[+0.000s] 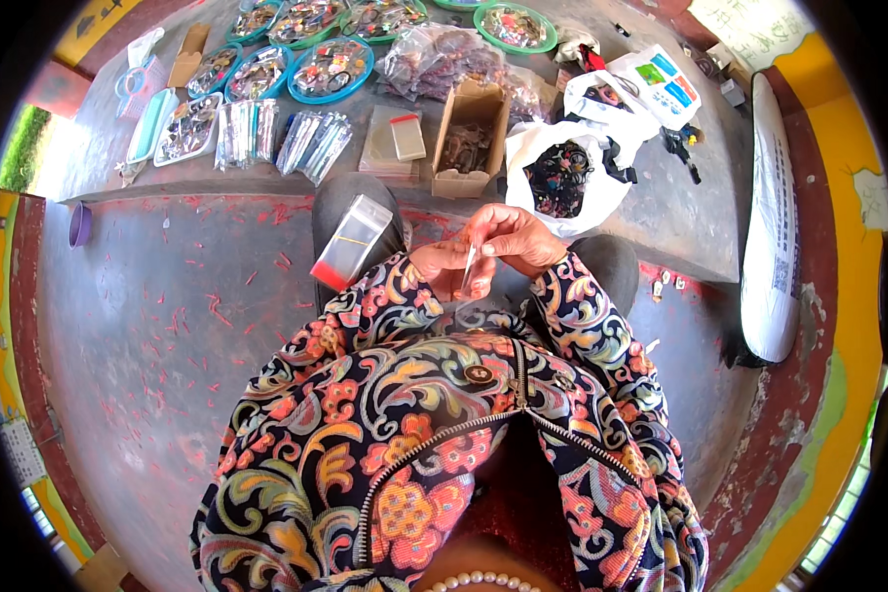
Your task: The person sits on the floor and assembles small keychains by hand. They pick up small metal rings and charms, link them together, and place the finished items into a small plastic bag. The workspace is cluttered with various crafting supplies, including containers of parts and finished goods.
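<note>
In front of my body, both hands meet at a small thin white piece [471,260]; its kind is too small to make out. My left hand [442,269] is closed around its lower part, with the fingers curled. My right hand [519,240] pinches it from the other side between thumb and fingertips. Something clear, like plastic film, shows faintly beneath the hands. On my left knee lies a bundle of clear plastic bags [353,240] with a red end and a yellow rubber band around it.
Ahead, a raised ledge holds a cardboard box [469,138], a white bag of dark small items [587,202], bundled packets [314,144], and a blue tray of trinkets [331,71] among several others. A purple basin [79,225] sits at left; red scraps litter the floor.
</note>
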The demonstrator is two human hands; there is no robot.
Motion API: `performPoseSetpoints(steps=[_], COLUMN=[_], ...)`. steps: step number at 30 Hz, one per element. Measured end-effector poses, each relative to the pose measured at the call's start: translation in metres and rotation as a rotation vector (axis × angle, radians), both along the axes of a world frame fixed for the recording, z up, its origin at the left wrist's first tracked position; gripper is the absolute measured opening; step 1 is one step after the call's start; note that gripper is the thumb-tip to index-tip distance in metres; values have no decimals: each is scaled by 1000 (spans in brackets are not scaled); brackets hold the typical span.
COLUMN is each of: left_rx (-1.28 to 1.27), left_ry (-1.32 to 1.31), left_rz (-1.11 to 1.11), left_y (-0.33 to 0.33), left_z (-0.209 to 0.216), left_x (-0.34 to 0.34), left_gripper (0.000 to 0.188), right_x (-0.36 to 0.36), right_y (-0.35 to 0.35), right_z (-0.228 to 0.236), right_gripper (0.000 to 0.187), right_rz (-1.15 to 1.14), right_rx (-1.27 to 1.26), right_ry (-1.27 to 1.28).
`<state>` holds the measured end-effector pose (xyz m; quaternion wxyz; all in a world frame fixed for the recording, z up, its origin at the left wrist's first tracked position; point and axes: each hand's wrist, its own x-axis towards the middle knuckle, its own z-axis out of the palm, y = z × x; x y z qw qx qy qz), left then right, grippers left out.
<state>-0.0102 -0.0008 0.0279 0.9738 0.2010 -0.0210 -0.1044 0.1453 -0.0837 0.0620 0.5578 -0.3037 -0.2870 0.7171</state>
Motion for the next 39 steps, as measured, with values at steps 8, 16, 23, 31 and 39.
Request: performPoseSetpoints(steps=[8,16,23,31,39], left_rx=[127,210,342,824,882], left_ry=[220,152,326,477,521], left_rz=[111,22,225,544,584], left_y=[0,6,2,3,4], left_z=[-3,-2,-18,-31,-31], left_x=[8,4,6,8,9], left_gripper=[50,43,9,9,9], right_x=[12,16,24,29,12], right_y=[-14,-18,-23,-32,-34], right_z=[-1,-17,-12,-11,-24], right_gripper=[17,12,14,22,14], right_rz=[-308,-299,-368,-512,-463], right_rx=[-150,-15,34,-206,-368], right_ry=[-97,9,-106,-304,-453])
